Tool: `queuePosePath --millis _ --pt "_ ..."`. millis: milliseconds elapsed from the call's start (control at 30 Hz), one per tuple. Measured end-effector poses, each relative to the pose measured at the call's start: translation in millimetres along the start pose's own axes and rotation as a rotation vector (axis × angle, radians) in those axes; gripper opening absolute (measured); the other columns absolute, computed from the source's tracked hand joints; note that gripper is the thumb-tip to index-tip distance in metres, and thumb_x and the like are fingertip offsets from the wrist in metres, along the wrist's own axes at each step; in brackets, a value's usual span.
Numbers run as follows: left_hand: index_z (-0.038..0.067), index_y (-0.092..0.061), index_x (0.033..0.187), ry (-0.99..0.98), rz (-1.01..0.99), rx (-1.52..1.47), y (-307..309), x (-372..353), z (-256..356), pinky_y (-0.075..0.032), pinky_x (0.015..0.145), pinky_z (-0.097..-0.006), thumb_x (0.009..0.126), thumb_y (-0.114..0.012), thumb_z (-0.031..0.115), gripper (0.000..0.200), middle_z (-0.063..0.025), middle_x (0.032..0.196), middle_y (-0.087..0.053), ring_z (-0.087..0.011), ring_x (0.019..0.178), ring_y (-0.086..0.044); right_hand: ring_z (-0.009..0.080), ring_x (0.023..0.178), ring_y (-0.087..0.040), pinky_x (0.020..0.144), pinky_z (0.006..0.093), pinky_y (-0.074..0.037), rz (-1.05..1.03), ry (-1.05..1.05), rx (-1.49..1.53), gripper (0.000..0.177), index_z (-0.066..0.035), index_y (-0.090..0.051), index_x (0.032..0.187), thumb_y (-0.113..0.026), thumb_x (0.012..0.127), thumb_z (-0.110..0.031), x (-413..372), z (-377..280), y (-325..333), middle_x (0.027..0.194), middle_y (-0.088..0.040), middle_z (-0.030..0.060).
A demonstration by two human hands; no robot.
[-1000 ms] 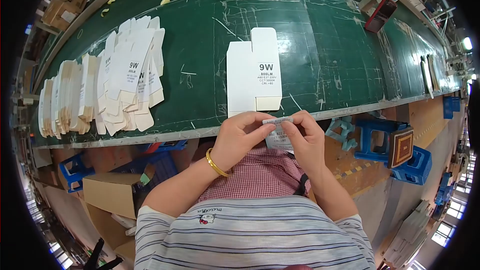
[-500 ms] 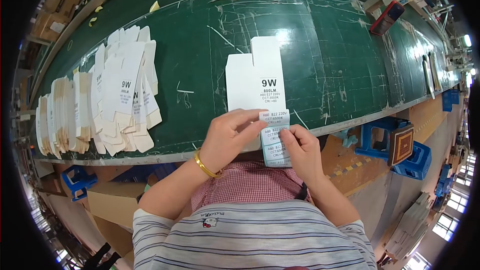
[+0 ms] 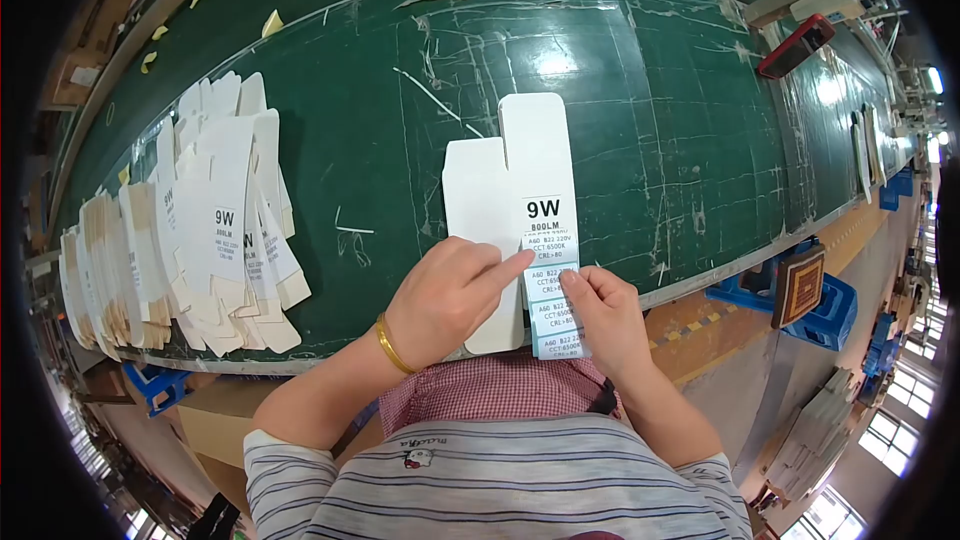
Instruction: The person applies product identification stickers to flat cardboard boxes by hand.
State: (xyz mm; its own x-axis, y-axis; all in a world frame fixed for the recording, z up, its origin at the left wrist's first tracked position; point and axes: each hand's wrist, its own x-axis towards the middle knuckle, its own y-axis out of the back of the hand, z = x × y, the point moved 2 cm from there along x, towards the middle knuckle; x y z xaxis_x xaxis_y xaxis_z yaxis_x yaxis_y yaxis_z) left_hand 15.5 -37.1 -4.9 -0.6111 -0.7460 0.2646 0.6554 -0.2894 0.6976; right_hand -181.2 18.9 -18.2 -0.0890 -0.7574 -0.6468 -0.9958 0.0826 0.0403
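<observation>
A flat white light-bulb carton (image 3: 538, 145), printed 9W and 800LM, lies on the green table in front of me. Over its lower right part runs a strip of labels (image 3: 556, 317) reading A60 B22 220V, CCT:6500K. The top label covers most of the small print below 800LM. My left hand (image 3: 447, 292) rests on the carton, its index finger stretched out with the tip on the top label's left edge. Its other fingers are bent and partly hidden. My right hand (image 3: 607, 315) is closed, pinching the right side of the strip between thumb and fingers.
Stacks of flat cartons (image 3: 225, 230) lie at the left along the table edge. A red-edged phone (image 3: 797, 46) leans at the back right. Yellow scraps (image 3: 272, 23) dot the far table. Blue stools (image 3: 835, 320) stand beyond the front edge at right.
The label strip has come down onto the carton, covering print that showed before. My left hand has gone from holding the strip's top to touching it with the index finger. The view has shifted slightly.
</observation>
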Motion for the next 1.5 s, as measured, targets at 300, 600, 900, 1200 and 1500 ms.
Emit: queuePosePath --millis 300,600,900,1200,1500 --pt "0.003 -0.067 0.115 0.023 -0.021 0.037 -2 7 1 -0.045 0.068 -0.0337 0.072 -0.065 -0.003 0.043 -0.0058 0.085 -0.055 -0.0219 0.075 -0.051 0.0029 0.063 -0.046 0.054 0.0220 -0.039 0.015 -0.026 0.018 0.026 0.004 -0.063 0.084 -0.060 0.096 -0.020 2 0 -1 0.069 -0.058 -0.0011" --pt "0.003 -0.065 0.114 0.034 -0.051 0.067 -2 11 2 -0.046 0.068 -0.0335 0.072 -0.065 -0.002 0.042 -0.0054 0.084 -0.055 -0.0220 0.075 -0.051 0.0032 0.063 -0.048 0.055 0.0222 -0.041 0.016 -0.044 0.070 0.026 0.005 -0.063 0.085 -0.060 0.096 -0.019 2 -2 -1 0.071 -0.059 -0.0001" --pt "0.001 -0.065 0.112 0.064 -0.127 0.063 1 17 3 -0.047 0.069 -0.0347 0.076 -0.063 -0.002 0.037 -0.0084 0.086 -0.059 -0.0241 0.076 -0.055 0.0039 0.064 -0.054 0.056 0.0200 -0.045 0.009 -0.075 0.127 0.022 0.006 -0.065 0.092 -0.060 0.096 -0.015 3 0 0 0.078 -0.064 0.0025" --pt "0.006 -0.064 0.118 0.038 -0.173 0.103 0 24 4 -0.046 0.065 -0.0351 0.078 -0.062 0.000 0.041 -0.0059 0.077 -0.053 -0.0230 0.070 -0.052 0.0030 0.060 -0.047 0.051 0.0222 -0.039 0.022 -0.083 0.046 0.028 0.005 -0.064 0.084 -0.060 0.096 -0.020 1 -1 1 0.068 -0.058 -0.0007" --pt "0.013 -0.063 0.123 0.025 -0.201 0.178 -3 30 5 -0.047 0.061 -0.0340 0.079 -0.060 0.002 0.045 -0.0045 0.072 -0.048 -0.0213 0.067 -0.051 0.0043 0.061 -0.045 0.053 0.0229 -0.039 0.016 0.058 -0.099 0.026 0.004 -0.063 0.086 -0.061 0.095 -0.020 -15 10 5 0.066 -0.055 -0.0003"
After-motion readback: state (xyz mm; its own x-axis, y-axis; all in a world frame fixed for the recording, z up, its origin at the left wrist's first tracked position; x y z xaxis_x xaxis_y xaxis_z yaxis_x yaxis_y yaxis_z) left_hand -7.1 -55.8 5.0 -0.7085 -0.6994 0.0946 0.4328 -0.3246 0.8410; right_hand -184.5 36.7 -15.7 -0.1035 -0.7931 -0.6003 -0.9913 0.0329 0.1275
